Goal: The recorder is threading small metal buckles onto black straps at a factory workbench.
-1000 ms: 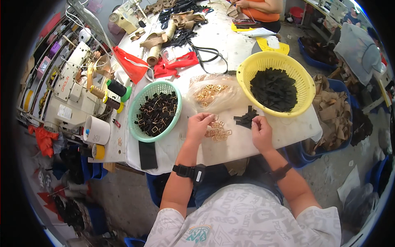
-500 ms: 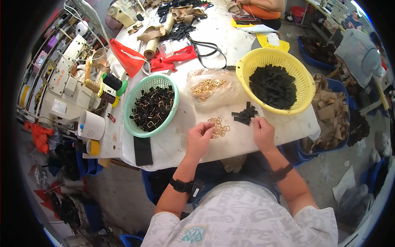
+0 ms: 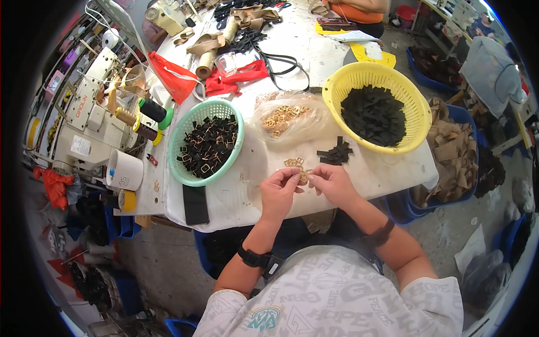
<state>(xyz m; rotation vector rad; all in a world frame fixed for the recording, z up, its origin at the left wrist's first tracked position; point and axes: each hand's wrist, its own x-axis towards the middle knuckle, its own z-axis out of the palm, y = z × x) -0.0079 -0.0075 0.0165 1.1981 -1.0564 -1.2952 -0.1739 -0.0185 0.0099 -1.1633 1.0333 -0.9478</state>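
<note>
Both hands meet at the table's front edge, fingertips nearly touching. My left hand is closed in a pinch, and a small gold square buckle shows at its fingertips. My right hand is pinched on the buckle's other side; whatever lies in its fingers is too small or hidden to make out. Just beyond the fingers lies a small heap of gold buckles, partly covered by my left hand. Beyond my right hand is a little pile of black fabric strips.
A green basket holds black strips fitted with gold buckles. The yellow basket is full of black strips. Between them sits a clear plastic bag of gold buckles. A black phone lies at front left, near a sewing machine.
My right hand has moved left, from beside the black strips to my left hand's fingertips. My left hand has shifted slightly right and now shows a gold buckle at its fingers.
</note>
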